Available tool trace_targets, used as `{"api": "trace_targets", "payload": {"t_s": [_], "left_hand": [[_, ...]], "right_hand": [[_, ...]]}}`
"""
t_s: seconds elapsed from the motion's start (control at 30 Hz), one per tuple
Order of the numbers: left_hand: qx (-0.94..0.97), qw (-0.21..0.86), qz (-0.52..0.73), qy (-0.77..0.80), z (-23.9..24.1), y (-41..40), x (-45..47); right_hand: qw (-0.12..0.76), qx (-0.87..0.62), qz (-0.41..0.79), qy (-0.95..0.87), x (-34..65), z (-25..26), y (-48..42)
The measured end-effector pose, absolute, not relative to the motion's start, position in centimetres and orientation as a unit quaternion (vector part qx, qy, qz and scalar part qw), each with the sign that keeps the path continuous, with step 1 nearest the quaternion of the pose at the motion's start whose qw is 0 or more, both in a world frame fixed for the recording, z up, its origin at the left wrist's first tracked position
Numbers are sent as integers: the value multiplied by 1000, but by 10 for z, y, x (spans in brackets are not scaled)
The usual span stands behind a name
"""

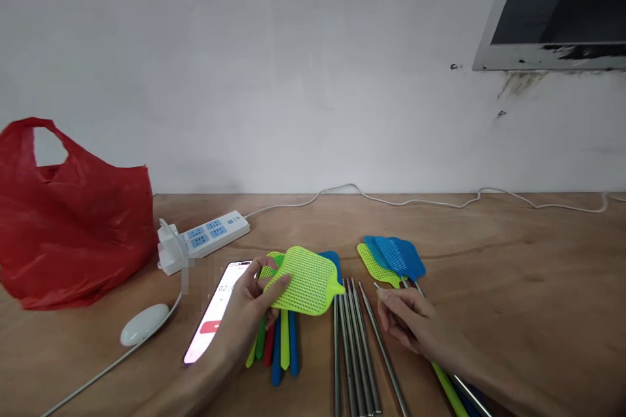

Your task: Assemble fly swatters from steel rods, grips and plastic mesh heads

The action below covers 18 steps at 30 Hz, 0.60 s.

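Note:
My left hand (259, 293) pinches a yellow-green fly swatter head (306, 280) by its left edge; its short neck points right. My right hand (405, 319) is closed round a thin metal rod (376, 285), whose tip pokes out past the fingers toward that neck. Tip and neck are apart. Under my left hand lie a green swatter head (268, 267), a blue swatter head (332, 262) and several coloured handles (285, 342). Several metal rods (355, 352) lie side by side between my hands. Beyond my right hand rest blue swatters (401, 257) and a yellow-green one (376, 267), joined to rods.
A phone (215, 313) with a lit screen lies beside my left forearm. Farther left are a white mouse-shaped object (144, 324), a power strip (208, 238) and a red plastic bag (83, 228). A white cable (401, 201) runs along the wall.

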<state>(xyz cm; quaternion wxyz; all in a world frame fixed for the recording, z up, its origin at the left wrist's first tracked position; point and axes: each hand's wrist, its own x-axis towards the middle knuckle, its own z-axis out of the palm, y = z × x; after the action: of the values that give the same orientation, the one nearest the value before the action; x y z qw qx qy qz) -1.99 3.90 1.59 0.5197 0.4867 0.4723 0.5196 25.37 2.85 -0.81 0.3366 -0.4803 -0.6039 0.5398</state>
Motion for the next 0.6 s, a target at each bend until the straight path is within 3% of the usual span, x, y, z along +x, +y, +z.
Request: {"api": "trace_targets", "payload": {"t_s": [0.17,0.37,0.6], "left_hand": [[576,534,426,448,6,34,-12],[602,551,390,427,6,28,-10],[575,518,475,419,16,27,-11]], "right_hand": [[410,-434,655,-463,254,1,29],[376,-408,716,-423,247,-2,22],[449,-383,719,-367,249,3,24]]}}
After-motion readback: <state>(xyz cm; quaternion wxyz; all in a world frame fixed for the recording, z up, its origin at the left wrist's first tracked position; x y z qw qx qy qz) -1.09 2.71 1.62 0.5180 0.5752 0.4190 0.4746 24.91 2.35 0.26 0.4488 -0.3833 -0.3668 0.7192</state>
